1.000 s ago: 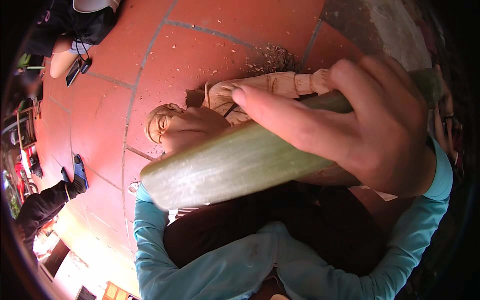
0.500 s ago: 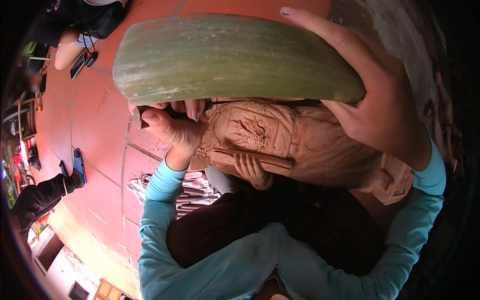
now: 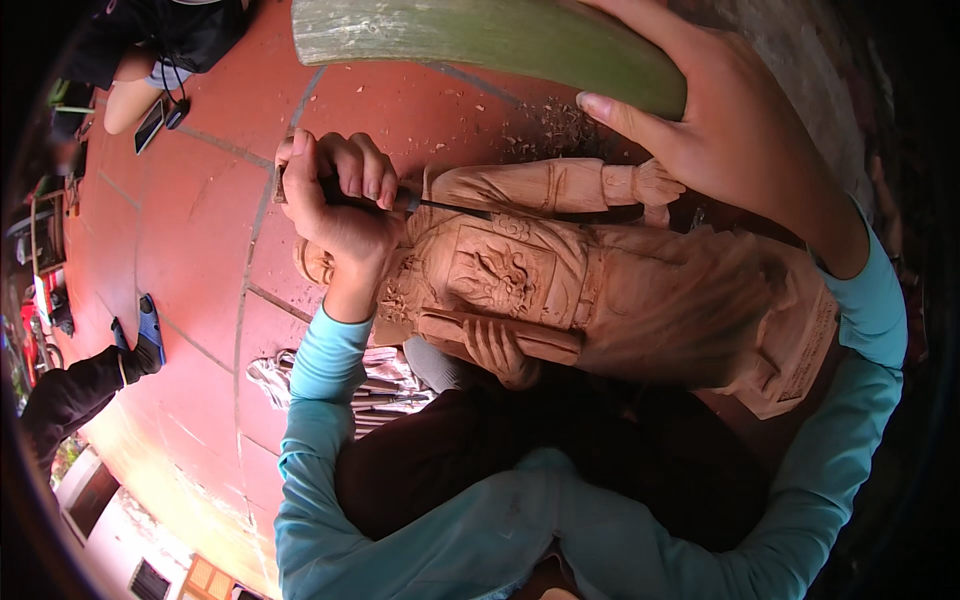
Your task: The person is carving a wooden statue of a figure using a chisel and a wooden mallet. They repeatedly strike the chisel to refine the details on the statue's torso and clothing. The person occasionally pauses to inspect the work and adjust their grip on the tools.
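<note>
So the statue (image 3: 640,290) is lying face up on the red floor (image 3: 200,290), right in front of the person's lap, head end to the left and partly behind the left wrist. Left hand (image 3: 340,200) is curled into a fist around the chisel (image 3: 408,199), blade pointing right at the chest, near the far shoulder. Can't tell if the tip actually touches the wood. Right hand (image 3: 735,130) is gripping one end of the green club (image 3: 490,35), thumb underneath, and it's up above the work.

My worry: only a little of the handle's butt pokes out past that left fist, so a slightly off swing would probably catch the thumb or knuckles. If the blade sits too flat, I'd guess it skids across the carved panel (image 3: 495,265) and gouges it. That thin carved hand (image 3: 658,185) below the right hand also looks easy to snap with a low swing.
</note>
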Demonstrator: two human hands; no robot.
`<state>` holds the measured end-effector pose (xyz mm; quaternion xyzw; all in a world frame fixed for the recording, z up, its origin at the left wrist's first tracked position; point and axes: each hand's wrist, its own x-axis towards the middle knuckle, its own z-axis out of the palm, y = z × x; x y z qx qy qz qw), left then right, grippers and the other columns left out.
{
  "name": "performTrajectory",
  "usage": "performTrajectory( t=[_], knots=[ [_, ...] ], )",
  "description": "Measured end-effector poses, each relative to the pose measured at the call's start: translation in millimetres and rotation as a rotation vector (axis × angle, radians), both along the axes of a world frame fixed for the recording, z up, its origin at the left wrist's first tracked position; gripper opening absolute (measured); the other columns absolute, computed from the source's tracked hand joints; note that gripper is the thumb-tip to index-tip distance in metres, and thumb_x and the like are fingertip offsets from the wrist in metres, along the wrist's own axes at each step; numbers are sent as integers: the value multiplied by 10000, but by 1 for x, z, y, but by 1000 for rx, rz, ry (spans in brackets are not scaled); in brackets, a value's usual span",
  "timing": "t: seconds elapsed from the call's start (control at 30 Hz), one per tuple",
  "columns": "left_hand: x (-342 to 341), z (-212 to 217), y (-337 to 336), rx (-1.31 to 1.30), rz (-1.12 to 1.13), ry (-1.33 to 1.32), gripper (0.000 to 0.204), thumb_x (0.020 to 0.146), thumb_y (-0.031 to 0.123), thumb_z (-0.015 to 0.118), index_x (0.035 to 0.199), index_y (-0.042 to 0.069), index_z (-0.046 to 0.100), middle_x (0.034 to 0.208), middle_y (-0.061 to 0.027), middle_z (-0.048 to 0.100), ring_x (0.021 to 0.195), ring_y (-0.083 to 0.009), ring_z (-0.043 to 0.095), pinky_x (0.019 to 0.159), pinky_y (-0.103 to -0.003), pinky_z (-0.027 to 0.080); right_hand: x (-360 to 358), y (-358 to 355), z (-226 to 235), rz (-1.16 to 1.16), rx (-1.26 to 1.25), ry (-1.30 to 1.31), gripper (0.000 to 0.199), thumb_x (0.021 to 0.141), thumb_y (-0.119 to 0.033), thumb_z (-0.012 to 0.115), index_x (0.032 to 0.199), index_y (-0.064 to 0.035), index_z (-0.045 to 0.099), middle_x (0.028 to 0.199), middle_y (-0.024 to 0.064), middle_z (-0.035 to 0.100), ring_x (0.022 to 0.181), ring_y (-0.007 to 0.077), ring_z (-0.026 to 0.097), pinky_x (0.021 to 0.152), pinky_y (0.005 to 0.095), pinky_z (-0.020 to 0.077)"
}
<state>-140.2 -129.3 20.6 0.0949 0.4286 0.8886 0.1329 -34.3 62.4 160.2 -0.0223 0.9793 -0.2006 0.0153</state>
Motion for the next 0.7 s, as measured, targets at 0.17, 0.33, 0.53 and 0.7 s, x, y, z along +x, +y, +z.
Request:
performTrajectory(
  t=[0.17, 0.33, 0.53, 0.7],
  knots=[
    [-3, -9, 13, 47, -74, -79, 381, 902, 250, 419, 569, 137, 274, 484, 21, 228, 412, -83, 247, 318, -198, 232, -31, 9, 31, -150, -291, -428, 558, 799, -128, 582, 1306, -8, 383, 726, 169, 627, 565, 221, 613, 528, 307, 466],
    [-20, -17, 4, 54, -114, -127, 316, 874, 174, 476, 608, 104, 319, 463, -8, 250, 378, -108, 274, 304, -233, 233, -42, -4, 9, -7, -77, -114, 568, 796, -107, 565, 1320, -10, 366, 762, 176, 628, 566, 213, 594, 545, 305, 455],
    [-28, -3, 35, -139, -182, -165, 212, 837, 118, 462, 649, 55, 388, 489, 2, 248, 395, -105, 264, 334, -242, 219, -74, 22, -11, 236, -241, -76, 353, 751, -16, 516, 1105, -12, 509, 767, 160, 575, 618, 224, 564, 545, 335, 419],
    [-34, -18, 42, -145, -213, -280, 317, 851, 120, 448, 595, 139, 262, 505, 33, 204, 429, -70, 209, 331, -203, 191, -97, 35, -27, 477, 110, 36, 317, 672, 73, 448, 965, 3, 549, 767, 137, 539, 643, 254, 538, 572, 358, 419]
  ],
)
